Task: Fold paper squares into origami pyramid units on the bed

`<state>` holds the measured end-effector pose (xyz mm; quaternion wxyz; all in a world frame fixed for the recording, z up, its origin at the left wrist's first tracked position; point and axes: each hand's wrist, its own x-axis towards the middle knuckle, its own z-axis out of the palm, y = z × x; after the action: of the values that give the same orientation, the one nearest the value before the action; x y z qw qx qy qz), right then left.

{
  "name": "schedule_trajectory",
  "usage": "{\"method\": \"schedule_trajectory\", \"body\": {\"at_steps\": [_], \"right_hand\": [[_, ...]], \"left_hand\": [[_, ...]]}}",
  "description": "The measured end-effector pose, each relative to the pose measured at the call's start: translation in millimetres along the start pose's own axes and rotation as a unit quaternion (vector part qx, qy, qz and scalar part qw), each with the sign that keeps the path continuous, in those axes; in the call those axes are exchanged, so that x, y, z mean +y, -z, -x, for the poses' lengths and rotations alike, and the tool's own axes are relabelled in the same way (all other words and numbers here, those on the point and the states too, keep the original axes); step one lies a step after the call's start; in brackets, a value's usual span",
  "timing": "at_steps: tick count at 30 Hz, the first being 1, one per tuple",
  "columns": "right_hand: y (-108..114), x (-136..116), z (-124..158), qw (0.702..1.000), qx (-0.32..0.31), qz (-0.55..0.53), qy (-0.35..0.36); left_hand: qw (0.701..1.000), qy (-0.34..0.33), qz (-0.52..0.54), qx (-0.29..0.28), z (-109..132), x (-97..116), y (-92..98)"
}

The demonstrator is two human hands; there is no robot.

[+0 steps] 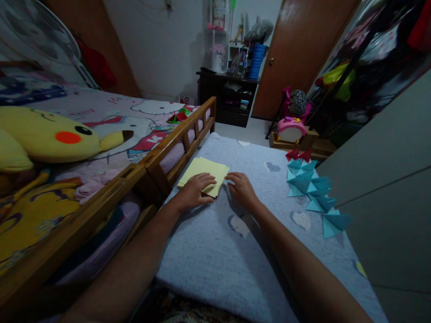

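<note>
A stack of pale yellow paper sheets (204,172) lies on a light blue mattress (218,251) in front of me. My left hand (196,190) rests palm down on the near edge of the stack, its fingers spread flat over the paper. My right hand (241,187) lies on the mattress just right of the stack, with its fingers curled at the paper's right edge. Whether they pinch the edge I cannot make out.
Folded teal paper pieces (311,188) with two red ones (299,155) lie along the mattress's right side by a grey wall. A wooden bed rail (161,157) borders the left; a yellow plush toy (50,134) lies on that bed. A door and dark cabinet stand at the back.
</note>
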<state>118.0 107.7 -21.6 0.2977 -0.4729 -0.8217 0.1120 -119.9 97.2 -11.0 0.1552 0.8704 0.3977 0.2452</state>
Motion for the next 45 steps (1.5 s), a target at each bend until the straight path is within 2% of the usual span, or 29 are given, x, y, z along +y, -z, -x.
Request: {"method": "schedule_trajectory", "body": {"at_steps": [5, 10, 16, 24, 30, 35, 38, 40, 42, 45], "right_hand": [[23, -4, 39, 1.0, -0.019, -0.017, -0.002], [45, -13, 81, 0.997, -0.065, -0.044, -0.02], [58, -23, 115, 0.992, -0.087, -0.082, -0.043], [49, -20, 121, 0.99, -0.048, -0.117, -0.06], [49, -16, 118, 0.982, -0.036, -0.168, -0.082], [48, -14, 119, 0.982, -0.037, -0.167, -0.08], [45, -14, 122, 0.99, 0.015, -0.125, -0.071], [45, -15, 122, 0.994, 0.068, -0.062, -0.058], [47, -18, 121, 0.993, 0.107, 0.01, -0.039], [50, -24, 120, 0.988, 0.126, 0.084, -0.012]], "left_hand": [[1.0, 0.012, 0.018, -0.003, -1, -3, -4.2], [0.999, 0.013, 0.041, 0.015, -2, -2, -4.9], [0.997, 0.028, 0.065, 0.015, -2, -4, -4.7], [0.996, 0.036, 0.069, 0.037, -4, 2, -1.6], [0.991, 0.049, 0.057, 0.114, -6, 13, -3.6], [0.981, 0.056, 0.053, 0.176, -7, 18, -7.5], [0.973, 0.029, 0.049, 0.222, -8, 24, -8.6], [0.968, -0.018, 0.05, 0.246, -9, 33, -9.1], [0.964, -0.089, 0.056, 0.245, -10, 46, -10.7], [0.954, -0.19, 0.062, 0.225, -9, 68, -17.5]]}}
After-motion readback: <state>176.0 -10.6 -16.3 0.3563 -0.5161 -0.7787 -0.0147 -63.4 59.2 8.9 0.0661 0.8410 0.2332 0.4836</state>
